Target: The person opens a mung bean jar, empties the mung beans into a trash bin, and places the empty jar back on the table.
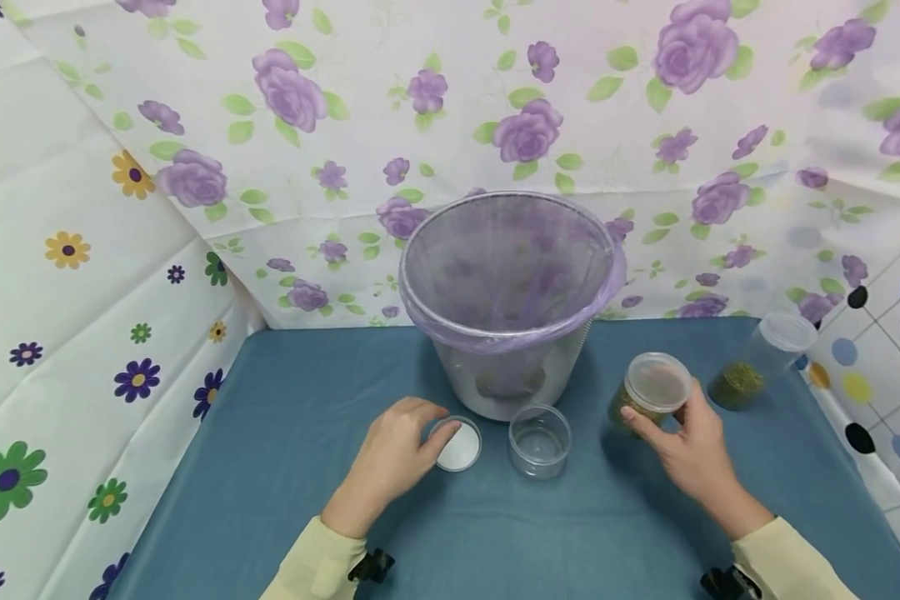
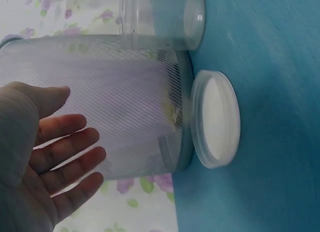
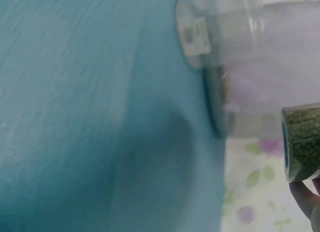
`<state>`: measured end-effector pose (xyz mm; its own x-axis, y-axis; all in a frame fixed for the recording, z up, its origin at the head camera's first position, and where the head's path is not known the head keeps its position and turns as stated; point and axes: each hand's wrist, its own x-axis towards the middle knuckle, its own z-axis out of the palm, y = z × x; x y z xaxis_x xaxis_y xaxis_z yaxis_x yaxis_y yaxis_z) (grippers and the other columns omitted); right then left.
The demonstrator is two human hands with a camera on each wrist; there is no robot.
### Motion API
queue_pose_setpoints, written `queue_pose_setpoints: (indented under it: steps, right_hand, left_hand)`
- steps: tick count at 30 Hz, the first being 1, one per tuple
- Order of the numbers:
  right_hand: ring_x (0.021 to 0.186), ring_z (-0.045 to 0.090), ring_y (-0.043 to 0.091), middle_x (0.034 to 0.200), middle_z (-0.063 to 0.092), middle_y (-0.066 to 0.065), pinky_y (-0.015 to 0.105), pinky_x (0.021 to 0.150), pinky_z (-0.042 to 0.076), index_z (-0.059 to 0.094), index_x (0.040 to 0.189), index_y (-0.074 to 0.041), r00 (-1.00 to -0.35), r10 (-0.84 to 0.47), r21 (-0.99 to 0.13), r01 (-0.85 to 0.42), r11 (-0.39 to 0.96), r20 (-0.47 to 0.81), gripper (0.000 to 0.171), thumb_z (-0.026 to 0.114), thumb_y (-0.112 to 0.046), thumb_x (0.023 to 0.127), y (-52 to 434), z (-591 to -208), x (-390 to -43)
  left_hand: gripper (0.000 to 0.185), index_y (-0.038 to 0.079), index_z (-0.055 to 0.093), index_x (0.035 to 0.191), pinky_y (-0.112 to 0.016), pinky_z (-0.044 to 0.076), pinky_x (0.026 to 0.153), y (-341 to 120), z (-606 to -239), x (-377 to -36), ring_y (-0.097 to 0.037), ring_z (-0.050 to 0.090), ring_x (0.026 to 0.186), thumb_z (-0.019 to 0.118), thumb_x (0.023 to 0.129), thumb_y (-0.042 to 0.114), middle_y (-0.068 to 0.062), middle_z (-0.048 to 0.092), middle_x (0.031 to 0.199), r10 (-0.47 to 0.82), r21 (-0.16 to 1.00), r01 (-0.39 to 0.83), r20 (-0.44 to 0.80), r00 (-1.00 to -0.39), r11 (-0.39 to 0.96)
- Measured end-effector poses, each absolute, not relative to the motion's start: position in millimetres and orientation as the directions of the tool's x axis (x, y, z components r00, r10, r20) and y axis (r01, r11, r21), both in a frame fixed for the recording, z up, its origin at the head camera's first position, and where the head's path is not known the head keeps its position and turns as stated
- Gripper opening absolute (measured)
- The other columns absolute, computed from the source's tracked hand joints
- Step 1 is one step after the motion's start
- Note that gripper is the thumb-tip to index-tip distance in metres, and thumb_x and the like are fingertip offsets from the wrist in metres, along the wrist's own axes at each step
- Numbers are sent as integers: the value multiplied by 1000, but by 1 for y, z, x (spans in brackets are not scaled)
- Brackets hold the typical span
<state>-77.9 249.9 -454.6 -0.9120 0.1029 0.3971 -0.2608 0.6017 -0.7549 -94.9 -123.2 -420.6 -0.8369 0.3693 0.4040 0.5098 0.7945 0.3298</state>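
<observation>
My right hand (image 1: 696, 454) grips a clear plastic jar (image 1: 654, 385) with a translucent lid, holding it above the cloth. Small green grains, possibly mung beans, fill the jar's lower part; only the bottom of this grain jar (image 3: 304, 142) shows in the right wrist view. My left hand (image 1: 393, 446) hovers by a round white-centred lid (image 1: 459, 448) lying on the cloth. Its fingers (image 2: 70, 142) are loosely extended and apart from the lid (image 2: 216, 119) in the left wrist view. Between the hands stands an uncovered clear jar (image 1: 540, 446) with nothing visible inside.
Behind the open jar is a mesh wastebasket (image 1: 513, 371) lined with a thin purple bag. Another clear jar (image 1: 742, 385), with green contents at its bottom, is at the far right. A blue cloth (image 1: 285, 500) covers the table; flowered sheets (image 1: 330, 242) hang behind it.
</observation>
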Motion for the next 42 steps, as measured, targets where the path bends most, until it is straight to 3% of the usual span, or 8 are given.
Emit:
queue_pose_setpoints:
  steps: [6,17,24,29,36,42]
  right_hand:
    - [100,52,-5,119,57,2,11,75,41,39,140,-23,-864,-5,-669,-394,630,504,83,82,-15,70,228,-435,-69]
    - [93,61,3,112,63,-8,9,73,48,52,132,-26,-813,-134,-582,-510,634,567,81,88,-32,60,203,-413,-66]
    - [89,63,2,111,65,-8,11,71,49,55,129,-21,-737,-288,-477,-634,608,612,77,87,-34,60,195,-411,-70]
    - [85,64,3,108,67,-4,13,70,51,58,126,-19,-692,-369,-412,-688,598,620,71,85,-36,62,189,-410,-70]
    - [90,66,9,111,67,-1,22,70,54,57,127,-16,-688,-424,-365,-695,620,589,75,82,-47,64,186,-410,-69]
    - [92,65,8,113,65,-5,23,70,55,55,128,-20,-704,-418,-356,-674,647,574,74,82,-46,64,186,-410,-68]
  left_hand:
    - [24,20,71,94,-27,52,76,-110,-410,-98,-8,62,91,59,90,41,7,68,92,455,298,641,503,-735,707]
    - [35,17,66,109,-23,51,85,-80,-388,-91,-7,60,102,62,87,44,5,66,105,525,262,768,599,-604,584]
    - [59,19,40,141,-23,44,99,-62,-382,-89,-8,52,119,51,92,51,3,52,132,623,242,818,547,-559,522]
    - [74,19,25,148,-24,47,95,-51,-381,-88,-11,56,113,51,89,55,0,42,141,668,227,861,553,-498,454]
    - [69,18,32,145,-18,49,88,-42,-379,-87,-7,58,105,54,89,51,1,47,134,715,197,891,537,-447,409]
    - [58,15,42,138,-16,44,94,-39,-377,-88,-6,54,109,56,90,45,1,50,127,726,252,892,520,-451,374]
